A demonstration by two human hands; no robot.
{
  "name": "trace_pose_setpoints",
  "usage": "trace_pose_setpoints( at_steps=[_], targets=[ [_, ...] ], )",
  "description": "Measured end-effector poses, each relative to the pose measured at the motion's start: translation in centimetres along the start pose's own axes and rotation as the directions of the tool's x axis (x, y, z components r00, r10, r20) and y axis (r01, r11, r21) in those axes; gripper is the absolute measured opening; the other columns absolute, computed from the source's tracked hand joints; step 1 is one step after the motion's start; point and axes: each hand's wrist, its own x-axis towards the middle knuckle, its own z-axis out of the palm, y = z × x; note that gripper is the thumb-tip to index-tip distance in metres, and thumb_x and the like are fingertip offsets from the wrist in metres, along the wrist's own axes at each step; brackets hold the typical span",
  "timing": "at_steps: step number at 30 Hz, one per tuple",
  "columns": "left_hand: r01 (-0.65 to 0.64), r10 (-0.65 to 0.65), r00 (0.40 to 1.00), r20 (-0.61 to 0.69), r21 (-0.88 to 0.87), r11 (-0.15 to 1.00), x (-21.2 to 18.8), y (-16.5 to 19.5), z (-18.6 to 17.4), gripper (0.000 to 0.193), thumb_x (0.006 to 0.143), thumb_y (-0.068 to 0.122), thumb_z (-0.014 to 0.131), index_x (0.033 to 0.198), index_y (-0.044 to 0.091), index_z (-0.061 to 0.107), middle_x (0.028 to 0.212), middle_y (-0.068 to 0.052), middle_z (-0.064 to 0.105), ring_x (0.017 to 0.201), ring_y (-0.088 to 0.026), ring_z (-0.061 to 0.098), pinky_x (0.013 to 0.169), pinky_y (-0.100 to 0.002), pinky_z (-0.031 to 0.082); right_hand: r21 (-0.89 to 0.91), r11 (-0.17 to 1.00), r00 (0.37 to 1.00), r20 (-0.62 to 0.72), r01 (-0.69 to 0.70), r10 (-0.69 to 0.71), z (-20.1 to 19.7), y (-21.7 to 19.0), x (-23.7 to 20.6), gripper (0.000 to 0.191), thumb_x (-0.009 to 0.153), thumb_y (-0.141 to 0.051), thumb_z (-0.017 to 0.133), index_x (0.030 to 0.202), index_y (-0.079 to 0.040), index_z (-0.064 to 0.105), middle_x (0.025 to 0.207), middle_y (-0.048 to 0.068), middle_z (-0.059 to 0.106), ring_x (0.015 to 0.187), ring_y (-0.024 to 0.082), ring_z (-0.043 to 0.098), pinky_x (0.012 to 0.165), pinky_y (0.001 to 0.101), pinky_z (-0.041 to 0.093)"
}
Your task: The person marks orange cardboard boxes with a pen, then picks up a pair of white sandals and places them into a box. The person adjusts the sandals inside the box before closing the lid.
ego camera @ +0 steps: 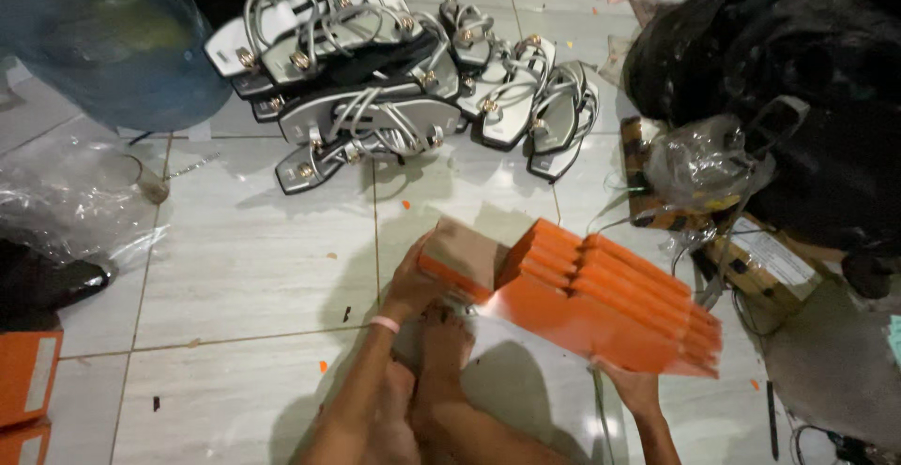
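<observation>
Pale tiled floor (pixel 244 259), cluttered all round. Up top, a heap of grey strappy sandals (pixel 394 80), roughly a dozen, too tangled for an exact count. One blue water jug (pixel 113 43) far left, black bags (pixel 798 80) at right. Centre: a stack of flat orange boxes (pixel 610 305), five or six fanned out. Left hand (pixel 413 282) has its fingers curled tight round one box end (pixel 460 259); right hand (pixel 633 390) props the stack from below, fingers hidden, so their spread can't be told.

Orange flat boxes (pixel 610 305), silver-grey sandals (pixel 394 90), pale grey tiled floor (pixel 244 249), black bag (pixel 798 80).
</observation>
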Motion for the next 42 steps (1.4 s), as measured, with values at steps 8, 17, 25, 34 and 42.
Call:
trace_pose_setpoints(
  at_steps=[8, 17, 25, 34, 42],
  targets=[
    [-0.089, 0.198, 0.943, -0.269, 0.367, 0.926, -3.6, 3.6, 0.6, 0.096, 0.076, 0.028, 0.089, 0.152, 0.003, 0.035, 0.137, -0.017, 0.059, 0.126, -0.032, 0.058, 0.104, -0.040, 0.049, 0.101, 0.995, 1.000, 0.010, -0.019, 0.018, 1.9, -13.5, -2.9, 0.041, 0.073, -0.015, 0.088, 0.108, 0.002, 0.072, 0.099, 0.010, 0.079, 0.088, 0.020, 0.074, 0.082, 0.0341, 0.060],
    [-0.138, 0.103, 0.963, -0.249, -0.128, 0.982, -22.3, 13.8, 2.4, 0.078, 0.077, 0.018, 0.086, 0.140, -0.001, 0.044, 0.130, -0.015, 0.062, 0.115, -0.028, 0.061, 0.094, -0.038, 0.052, 0.283, 0.899, 0.934, 0.229, -0.335, 0.276, 5.7, -34.7, -4.4, 0.049, 0.080, -0.027, 0.076, 0.120, 0.000, 0.065, 0.104, 0.011, 0.078, 0.082, 0.021, 0.072, 0.070, 0.0310, 0.057],
    [-0.226, -0.169, 0.413, -0.895, -0.280, 0.933, -28.8, 17.0, 1.5, 0.062, 0.079, 0.009, 0.084, 0.130, -0.004, 0.052, 0.123, -0.014, 0.065, 0.105, -0.024, 0.064, 0.086, -0.037, 0.055, 0.266, 0.560, 0.124, 0.817, 0.785, -0.563, 15.9, -42.3, -7.4, 0.089, 0.076, -0.037, 0.081, 0.150, -0.003, 0.044, 0.123, 0.018, 0.062, 0.115, 0.037, 0.060, 0.088, 0.0453, 0.053],
    [-0.006, -0.134, 0.317, -0.939, -0.144, 0.990, -34.1, 8.9, -17.7, 0.058, 0.080, 0.008, 0.082, 0.127, -0.005, 0.051, 0.114, -0.012, 0.063, 0.098, -0.020, 0.061, 0.082, -0.035, 0.053, 0.478, 0.743, -0.178, 0.875, 0.468, -0.450, 30.0, -35.6, -6.1, 0.072, 0.093, -0.041, 0.073, 0.150, -0.003, 0.050, 0.144, 0.021, 0.059, 0.132, 0.034, 0.059, 0.112, 0.0416, 0.046],
    [0.196, -0.100, 0.401, -0.911, -0.021, 0.980, -32.1, 7.9, -25.5, 0.053, 0.084, 0.013, 0.079, 0.124, -0.003, 0.049, 0.110, -0.012, 0.062, 0.095, -0.019, 0.060, 0.079, -0.034, 0.051, -0.046, 0.938, 0.849, 0.442, 0.342, -0.288, 32.8, -29.1, 13.5, 0.072, 0.093, -0.047, 0.074, 0.144, -0.001, 0.053, 0.140, 0.027, 0.058, 0.131, 0.040, 0.055, 0.107, 0.0455, 0.046]
  ],
)
